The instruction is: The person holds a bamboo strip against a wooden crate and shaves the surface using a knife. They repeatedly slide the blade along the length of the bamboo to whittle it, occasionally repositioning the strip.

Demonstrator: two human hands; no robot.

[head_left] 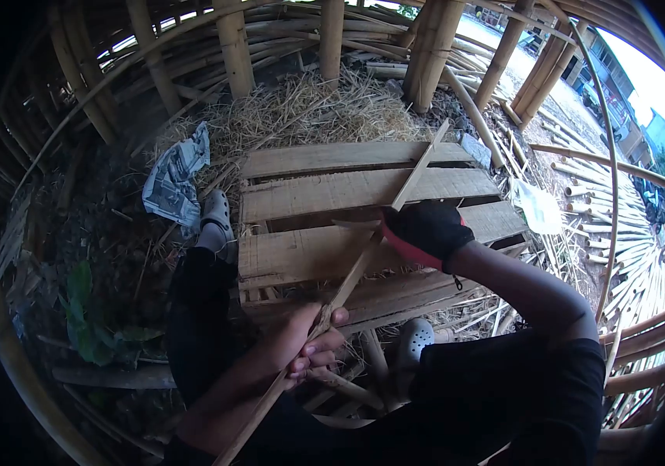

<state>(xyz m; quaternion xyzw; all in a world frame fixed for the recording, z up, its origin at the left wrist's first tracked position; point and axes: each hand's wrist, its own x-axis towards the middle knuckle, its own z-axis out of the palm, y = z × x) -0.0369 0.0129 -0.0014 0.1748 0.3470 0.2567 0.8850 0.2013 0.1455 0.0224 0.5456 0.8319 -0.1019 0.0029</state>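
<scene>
A long, flat bamboo strip (350, 281) runs diagonally from beneath my left forearm up across the wooden slats. My left hand (309, 346), bare, is wrapped round its lower part with the fingers curled. Farther up, my right hand (426, 233) wears a black and red glove and is closed where the strip passes. From the thumb side of this fist a short, pointed, blade-like piece (357, 224) sticks out to the left across the strip; the rest of it is hidden in the glove. Under both hands lies a low slatted wooden platform (294, 194).
Clogs (217, 208) show on my feet beside the platform. Straw and shavings (309, 109) lie behind it, crumpled newspaper (177, 182) to the left. Bamboo posts (234, 50) stand at the back, and many cut bamboo poles (628, 248) lie on the right.
</scene>
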